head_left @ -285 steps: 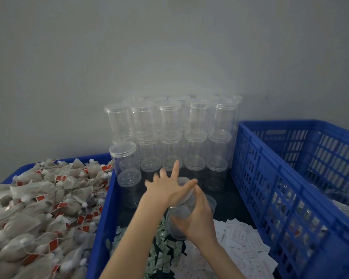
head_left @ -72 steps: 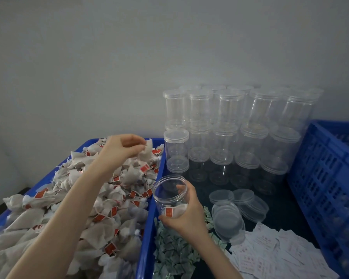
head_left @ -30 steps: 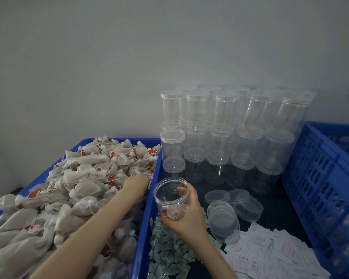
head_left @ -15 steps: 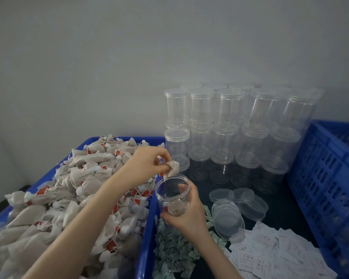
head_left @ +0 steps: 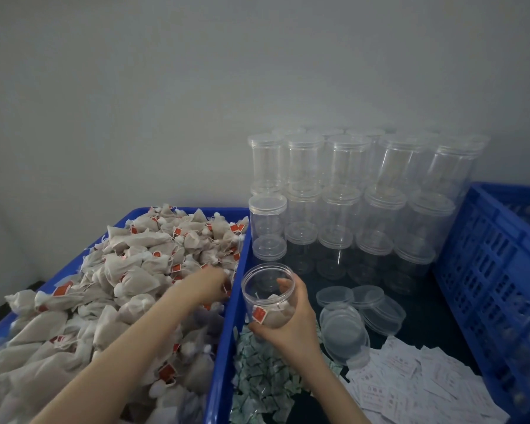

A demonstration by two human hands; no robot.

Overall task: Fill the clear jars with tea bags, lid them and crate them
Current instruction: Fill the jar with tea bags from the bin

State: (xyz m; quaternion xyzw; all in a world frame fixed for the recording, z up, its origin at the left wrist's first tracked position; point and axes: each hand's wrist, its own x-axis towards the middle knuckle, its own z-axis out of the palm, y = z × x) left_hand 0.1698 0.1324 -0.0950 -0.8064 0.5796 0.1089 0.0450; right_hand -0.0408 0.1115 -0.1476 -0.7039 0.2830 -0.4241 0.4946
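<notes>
Filling jar (head_left: 268,296), a few bags in, no lid.
Right hand (head_left: 291,319) wraps jar just right of bin (head_left: 227,316); left hand (head_left: 210,284) on bag heap, grip unclear. Pinch one bag, keep mouth tilted binward.

My right hand (head_left: 291,319) grips the open clear plastic jar (head_left: 268,296); my left hand (head_left: 210,284) reaches among beige red-tagged tea bags (head_left: 135,270) beside it.

White paper slips (head_left: 416,384), green packets (head_left: 263,377), grey wall (head_left: 196,87).
</notes>
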